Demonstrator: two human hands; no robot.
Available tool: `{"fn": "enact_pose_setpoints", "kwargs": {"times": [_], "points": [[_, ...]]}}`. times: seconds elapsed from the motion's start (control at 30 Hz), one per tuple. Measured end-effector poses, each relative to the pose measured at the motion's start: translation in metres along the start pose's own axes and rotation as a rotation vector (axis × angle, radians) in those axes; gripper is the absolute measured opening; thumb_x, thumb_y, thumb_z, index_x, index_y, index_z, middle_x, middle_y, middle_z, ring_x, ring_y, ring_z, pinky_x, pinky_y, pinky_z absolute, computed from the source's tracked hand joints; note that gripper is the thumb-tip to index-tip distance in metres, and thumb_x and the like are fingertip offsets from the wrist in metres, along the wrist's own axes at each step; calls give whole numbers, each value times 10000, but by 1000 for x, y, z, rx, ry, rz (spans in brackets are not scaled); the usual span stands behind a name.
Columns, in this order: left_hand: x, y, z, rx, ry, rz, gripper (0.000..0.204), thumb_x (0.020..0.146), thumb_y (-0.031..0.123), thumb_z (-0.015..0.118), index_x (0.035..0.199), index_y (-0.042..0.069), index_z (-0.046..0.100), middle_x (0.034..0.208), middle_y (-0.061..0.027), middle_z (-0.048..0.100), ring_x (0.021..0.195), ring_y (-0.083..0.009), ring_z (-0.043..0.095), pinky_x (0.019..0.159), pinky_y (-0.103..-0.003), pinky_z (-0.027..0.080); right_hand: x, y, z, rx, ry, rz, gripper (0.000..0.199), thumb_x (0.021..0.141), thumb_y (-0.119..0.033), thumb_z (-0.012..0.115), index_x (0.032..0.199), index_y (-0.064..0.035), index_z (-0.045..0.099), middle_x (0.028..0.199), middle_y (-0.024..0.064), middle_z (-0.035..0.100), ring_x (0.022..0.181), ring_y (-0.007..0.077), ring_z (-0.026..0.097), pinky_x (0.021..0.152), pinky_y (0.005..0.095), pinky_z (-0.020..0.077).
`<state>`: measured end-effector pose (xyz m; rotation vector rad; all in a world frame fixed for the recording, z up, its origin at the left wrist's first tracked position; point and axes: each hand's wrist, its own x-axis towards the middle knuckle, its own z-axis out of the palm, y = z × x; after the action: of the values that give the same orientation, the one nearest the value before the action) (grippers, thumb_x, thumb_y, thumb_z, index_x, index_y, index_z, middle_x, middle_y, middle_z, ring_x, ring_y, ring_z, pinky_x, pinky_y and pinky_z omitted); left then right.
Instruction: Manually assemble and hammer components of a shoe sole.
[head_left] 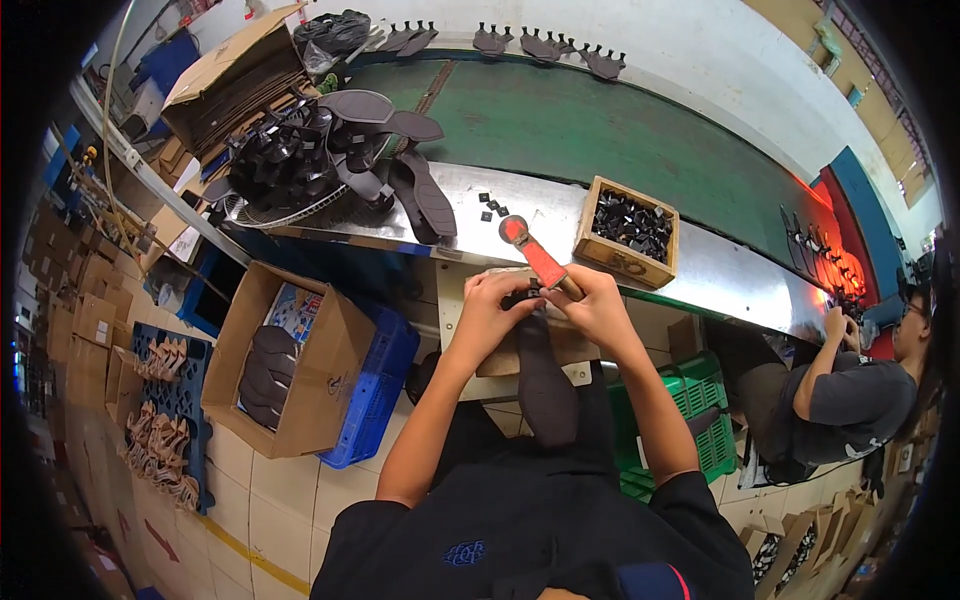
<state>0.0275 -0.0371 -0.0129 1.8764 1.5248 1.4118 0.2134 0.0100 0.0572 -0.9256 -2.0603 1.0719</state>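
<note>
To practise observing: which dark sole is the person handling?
The dark sole extending from between the left hand and right hand; the others, like the soles in the cardboard box, lie untouched.

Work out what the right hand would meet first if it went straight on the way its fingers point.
The right hand would probably meet the far end of the dark sole first, though depth is unclear.
</note>
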Motion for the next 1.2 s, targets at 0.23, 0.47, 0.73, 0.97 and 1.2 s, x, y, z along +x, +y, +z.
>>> {"fn": "enact_pose_setpoints", "kwargs": {"times": [0.23,0.47,0.73,0.97,1.2], "points": [[-1,5,-5,-44,-37,-32,272,784,236,806,958,51,711,971,-78,719,949,-261,648,983,-396,373,0,-6,-3,-36,-36,-48,213,831,-60,727,1034,-4,702,897,136,690,794,259,658,737,342,505],[-1,7,-5,-248,-36,-152,258,750,117,815,950,2,699,893,-101,709,815,-196,672,740,-351,501,-2,-13,-5,-261,-22,-214,180,805,-50,744,972,0,699,914,129,667,772,272,635,724,315,504],[3,19,-5,-331,-76,-203,249,786,112,801,1010,14,754,929,-109,742,824,-159,670,766,-281,517,-49,-47,-13,311,53,216,405,942,-47,639,1332,10,544,937,94,642,799,127,573,645,280,477],[5,20,-9,-381,-76,-177,212,795,101,784,981,3,751,891,-82,731,821,-149,659,766,-286,508,-80,-74,-20,-208,194,-262,566,945,-8,615,1478,-23,427,927,165,565,766,301,569,723,329,492],[5,15,-10,-350,-107,-139,203,790,92,776,972,8,748,878,-70,726,824,-160,646,782,-297,494,-93,-66,-15,-181,89,-134,599,933,8,609,1496,-46,411,899,171,552,766,317,571,714,364,492]]}}
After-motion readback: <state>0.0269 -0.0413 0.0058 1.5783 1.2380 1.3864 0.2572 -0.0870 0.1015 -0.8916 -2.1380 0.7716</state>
